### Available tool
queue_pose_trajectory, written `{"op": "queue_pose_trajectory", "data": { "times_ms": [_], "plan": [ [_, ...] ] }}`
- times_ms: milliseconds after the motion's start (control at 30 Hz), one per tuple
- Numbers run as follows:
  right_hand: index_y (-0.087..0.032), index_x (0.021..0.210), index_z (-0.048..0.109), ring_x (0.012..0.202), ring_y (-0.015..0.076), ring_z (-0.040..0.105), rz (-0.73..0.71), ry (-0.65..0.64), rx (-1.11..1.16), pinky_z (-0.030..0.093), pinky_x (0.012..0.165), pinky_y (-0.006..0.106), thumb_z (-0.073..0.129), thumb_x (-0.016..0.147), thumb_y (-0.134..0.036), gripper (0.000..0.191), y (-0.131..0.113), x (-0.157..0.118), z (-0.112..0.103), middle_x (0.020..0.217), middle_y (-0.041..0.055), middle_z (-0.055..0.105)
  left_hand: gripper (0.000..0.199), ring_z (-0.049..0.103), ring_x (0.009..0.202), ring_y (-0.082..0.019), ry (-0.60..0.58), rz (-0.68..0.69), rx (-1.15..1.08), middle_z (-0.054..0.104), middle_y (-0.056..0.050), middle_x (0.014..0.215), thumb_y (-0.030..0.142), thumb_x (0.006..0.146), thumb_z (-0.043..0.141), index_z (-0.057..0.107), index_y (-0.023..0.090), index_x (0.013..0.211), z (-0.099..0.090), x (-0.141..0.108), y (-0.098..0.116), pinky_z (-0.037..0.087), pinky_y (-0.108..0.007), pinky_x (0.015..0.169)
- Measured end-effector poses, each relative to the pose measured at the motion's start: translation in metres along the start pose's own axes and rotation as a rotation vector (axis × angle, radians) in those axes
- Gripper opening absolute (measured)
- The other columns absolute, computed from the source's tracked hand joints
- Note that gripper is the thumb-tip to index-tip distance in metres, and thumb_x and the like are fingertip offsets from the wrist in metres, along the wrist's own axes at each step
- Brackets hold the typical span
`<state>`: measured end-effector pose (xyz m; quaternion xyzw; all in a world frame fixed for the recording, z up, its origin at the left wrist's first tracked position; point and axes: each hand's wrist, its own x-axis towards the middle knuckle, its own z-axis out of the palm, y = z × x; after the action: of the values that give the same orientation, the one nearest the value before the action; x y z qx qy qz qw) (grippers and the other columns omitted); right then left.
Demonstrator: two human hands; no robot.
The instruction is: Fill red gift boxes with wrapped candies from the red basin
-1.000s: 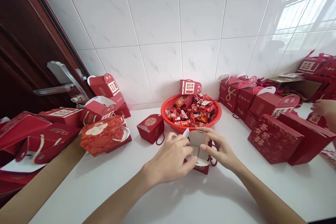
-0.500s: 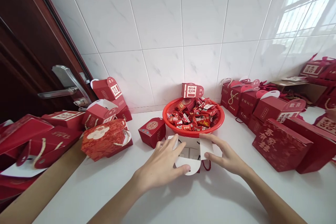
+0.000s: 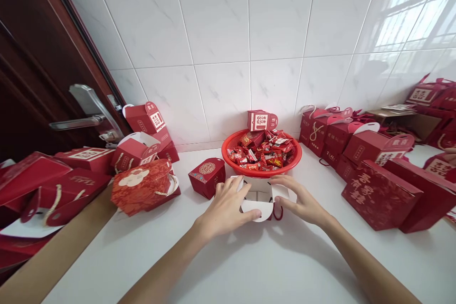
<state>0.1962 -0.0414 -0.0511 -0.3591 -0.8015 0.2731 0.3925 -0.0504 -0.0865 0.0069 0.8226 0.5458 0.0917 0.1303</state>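
Observation:
A small gift box [image 3: 257,208] stands with its top flaps folded outward, showing a white inside; nothing lies in the part I can see. My left hand [image 3: 230,204] rests along its left side, with the thumb over the rounded front flap. At the right side, my right hand [image 3: 297,199] takes hold of the side flap between thumb and fingers. A dark red cord handle [image 3: 278,212] hangs below that flap. Directly behind the box, a red plastic basket [image 3: 297,159] holds many wrapped candies [image 3: 274,156] and a small red box.
A closed red box [image 3: 207,176] stands left of my hands. More red gift boxes [image 3: 146,187] crowd the left beside a cardboard edge [image 3: 71,242]; others [image 3: 383,194] line the right. A tiled wall and a door with a metal handle [image 3: 87,109] border the table.
The open box and both hands have shifted slightly forward, closer to the basket. The basket also sits a little farther back. My hands keep nearly the same hold on the flaps.

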Motion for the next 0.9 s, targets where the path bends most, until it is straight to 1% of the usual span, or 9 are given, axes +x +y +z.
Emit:
{"op": "queue_pose_trajectory", "data": {
  "times_ms": [100, 233, 367, 433, 500, 600, 733, 833, 900],
  "plan": [
    [-0.023, 0.107, 0.072, 0.114, 0.03, 0.065, -0.047, 0.045, -0.099, 0.05, 0.099, 0.048, 0.065, 0.088, -0.04, 0.026, -0.006, 0.001, -0.006, 0.122, 0.0113, 0.071, 0.059, 0.037, 0.14, -0.038, 0.017, 0.005, -0.031, 0.042, -0.016, 0.156, 0.061, 0.085, 0.06, 0.061, 0.023, 0.13, 0.001, 0.003, 0.002, 0.032, -0.057, 0.11],
    [-0.023, 0.083, 0.072, 0.088, 0.0257, 0.07, -0.068, 0.221, -0.21, 0.053, 0.083, 0.04, 0.06, 0.091, -0.04, 0.023, -0.02, 0.01, -0.022, 0.091, 0.0075, 0.077, 0.057, 0.042, 0.136, -0.039, 0.07, 0.026, -0.076, 0.049, -0.015, 0.15, 0.061, 0.082, 0.065, 0.066, 0.023, 0.125, 0.0, 0.004, 0.004, 0.034, -0.056, 0.108],
    [-0.022, 0.082, 0.071, 0.08, 0.0226, 0.07, 0.003, 0.368, -0.232, 0.053, 0.075, 0.033, 0.059, 0.088, -0.036, 0.019, -0.028, 0.042, -0.044, 0.086, 0.0058, 0.077, 0.054, 0.049, 0.13, -0.037, 0.147, 0.029, -0.138, 0.061, -0.012, 0.138, 0.057, 0.082, 0.068, 0.069, 0.024, 0.124, -0.003, 0.006, 0.006, 0.036, -0.055, 0.108],
    [-0.021, 0.085, 0.07, 0.081, 0.0215, 0.07, 0.095, 0.337, -0.26, 0.052, 0.077, 0.031, 0.059, 0.086, -0.03, 0.015, -0.025, 0.065, -0.05, 0.088, 0.0051, 0.077, 0.042, 0.055, 0.125, -0.034, 0.218, 0.059, -0.179, 0.068, -0.009, 0.128, 0.05, 0.084, 0.068, 0.072, 0.025, 0.117, -0.008, 0.012, 0.008, 0.034, -0.055, 0.11],
    [-0.02, 0.082, 0.069, 0.084, 0.0226, 0.07, 0.278, 0.281, -0.355, 0.05, 0.077, 0.031, 0.063, 0.082, -0.025, 0.007, -0.018, 0.089, -0.051, 0.088, 0.0057, 0.076, 0.029, 0.061, 0.118, -0.03, 0.308, 0.108, -0.234, 0.074, -0.006, 0.116, 0.042, 0.085, 0.067, 0.075, 0.024, 0.106, -0.014, 0.021, 0.01, 0.035, -0.052, 0.111],
    [-0.02, 0.068, 0.062, 0.092, 0.0297, 0.068, 0.461, 0.261, -0.424, 0.047, 0.075, 0.033, 0.073, 0.067, -0.017, 0.012, -0.004, 0.114, -0.041, 0.084, 0.0097, 0.073, 0.018, 0.069, 0.103, -0.025, 0.426, 0.151, -0.368, 0.078, -0.005, 0.104, 0.031, 0.086, 0.063, 0.077, 0.022, 0.094, -0.025, 0.039, 0.008, 0.047, -0.042, 0.102],
    [-0.021, 0.056, 0.049, 0.088, 0.029, 0.065, 0.443, 0.291, -0.305, 0.044, 0.073, 0.033, 0.072, 0.058, -0.011, 0.025, 0.015, 0.125, -0.027, 0.072, 0.0079, 0.066, 0.015, 0.072, 0.097, -0.023, 0.473, 0.124, -0.579, 0.079, -0.006, 0.099, 0.025, 0.081, 0.064, 0.077, 0.02, 0.087, -0.03, 0.067, -0.006, 0.055, -0.035, 0.091],
    [-0.022, 0.06, 0.046, 0.076, 0.0231, 0.062, 0.368, 0.329, -0.128, 0.044, 0.068, 0.031, 0.068, 0.066, -0.023, 0.023, 0.02, 0.124, -0.024, 0.067, 0.003, 0.062, 0.019, 0.072, 0.096, -0.023, 0.468, 0.12, -0.752, 0.078, -0.008, 0.1, 0.024, 0.078, 0.068, 0.076, 0.019, 0.094, -0.023, 0.09, -0.019, 0.056, -0.036, 0.09],
    [-0.023, 0.069, 0.048, 0.071, 0.0203, 0.061, 0.288, 0.355, 0.01, 0.045, 0.065, 0.031, 0.063, 0.075, -0.038, 0.022, 0.018, 0.124, -0.024, 0.07, 0.0022, 0.064, 0.032, 0.071, 0.099, -0.023, 0.518, 0.103, -0.835, 0.076, -0.01, 0.109, 0.023, 0.074, 0.073, 0.074, 0.019, 0.106, -0.017, 0.105, -0.026, 0.056, -0.037, 0.09]
  ]
}}
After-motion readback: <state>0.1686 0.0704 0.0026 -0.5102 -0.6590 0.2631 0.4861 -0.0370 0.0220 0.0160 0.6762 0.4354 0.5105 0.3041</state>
